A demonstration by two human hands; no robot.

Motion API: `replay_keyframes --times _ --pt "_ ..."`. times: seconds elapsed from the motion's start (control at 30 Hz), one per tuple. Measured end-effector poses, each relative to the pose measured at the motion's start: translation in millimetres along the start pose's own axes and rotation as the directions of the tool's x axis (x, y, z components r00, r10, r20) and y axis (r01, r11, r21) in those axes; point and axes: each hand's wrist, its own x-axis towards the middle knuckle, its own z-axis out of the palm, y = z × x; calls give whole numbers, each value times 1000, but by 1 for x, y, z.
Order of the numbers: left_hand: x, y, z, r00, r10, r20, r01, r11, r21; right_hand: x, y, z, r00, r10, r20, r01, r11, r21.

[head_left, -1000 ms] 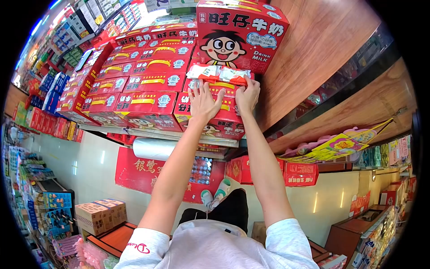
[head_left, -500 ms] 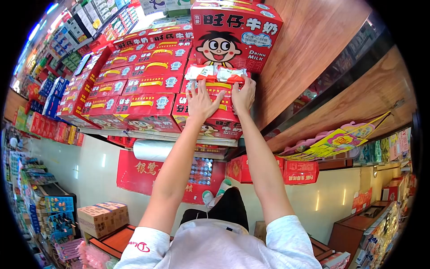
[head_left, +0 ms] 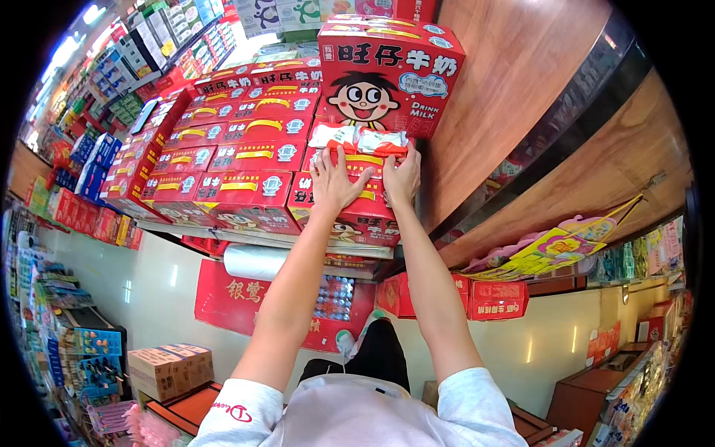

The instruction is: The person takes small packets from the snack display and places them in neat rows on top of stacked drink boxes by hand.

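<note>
Two red-and-white packets, a left packet (head_left: 333, 137) and a right packet (head_left: 382, 141), lie side by side on the red milk cartons, against the front of an upright milk carton (head_left: 387, 74). My left hand (head_left: 337, 183) is open over the carton top (head_left: 372, 195), fingers spread, fingertips at the left packet's lower edge. With thumb and fingers, my right hand (head_left: 402, 177) pinches the lower right corner of the right packet. Its fingertips are partly hidden, so the exact contact is hard to see.
More red milk cartons (head_left: 257, 156) are stacked to the left. A wooden panel (head_left: 506, 82) rises close on the right, with a yellow-and-pink hanging display (head_left: 551, 249) below. Under the stack are a clear plastic roll (head_left: 253, 261) and red boxes (head_left: 499, 299). A cardboard box (head_left: 171, 370) stands lower left.
The view has tilted slightly, so the cartons, packets and hands appear a little lower. Both hands remain at the packets, with only slight finger shifts.
</note>
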Motion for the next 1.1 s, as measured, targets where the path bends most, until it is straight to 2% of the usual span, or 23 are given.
replay_keyframes --times 0.23,0.37,0.4,0.5,0.53,0.57,0.63,0.67,0.73,0.77,0.8,0.83,0.87,0.9,0.93,0.97,1.0,1.03,1.07,1.1 --pt "-1 0 -4 1000 10 1 -10 1000 7 0 1 2 999 -42 8 42 998 -48" --pt "-1 -1 -2 1000 -6 -6 5 999 -42 1 6 2 997 -43 58 43 999 1" --pt "1 0 -4 999 -35 38 37 998 -46 2 4 2 998 -36 42 37 999 -9" --pt "-5 -1 -8 999 -11 -34 7 992 -123 -1 -6 -4 998 44 -36 -38 988 151" --pt "-11 -5 -10 998 2 -64 -14 982 -188 -1 3 3 984 -67 -163 92 985 149" --pt "-21 -7 -14 997 7 -82 -28 967 -254 -4 12 4 979 -96 -178 129 974 184" --pt "-45 -15 -17 985 129 -111 -152 960 -236 -10 8 -10 997 61 -43 -44 944 327" --pt "-60 -19 -14 967 216 -137 -227 971 -69 -18 11 -15 999 49 6 -50 980 194" --pt "-79 -24 -10 961 213 -177 -233 967 -101 -24 18 -21 995 31 94 -24 997 -77" --pt "-91 -25 -8 959 209 -191 -234 965 -116 -35 23 -23 996 -42 81 38 998 43" --pt "-101 -25 -7 951 215 -222 -245 963 -116 -50 20 -36 986 -130 106 128 992 19" --pt "-110 -24 -6 942 219 -253 -254 960 -118 -66 23 -46 977 -115 182 116 993 1" --pt "-123 -16 -13 958 187 -217 -219 966 -135 -85 30 -54 955 -167 244 170 985 9" --pt "-137 -8 -19 978 136 -161 -176 947 -270 -107 36 -62 934 -226 277 224 974 39" --pt "-151 -3 -19 963 155 -222 -214 937 -276 -135 43 -70 917 -307 255 332 941 -64" --pt "-164 -2 -16 943 176 -283 -256 927 -276 -161 36 -85 910 -298 288 349 926 -146" --pt "-181 -5 -10 992 107 67 -51 825 -563 -183 45 -92 881 -361 305 353 932 85" --pt "-200 -10 -2 899 132 417 236 656 -717 -214 74 -92 853 -334 401 267 940 213" --pt "-223 -10 -3 834 231 501 313 549 -775 -241 66 -112 823 -307 477 179 938 296" --pt "-249 -9 -3 755 342 559 400 435 -807 -274 94 -107 838 -379 394 305 922 238"
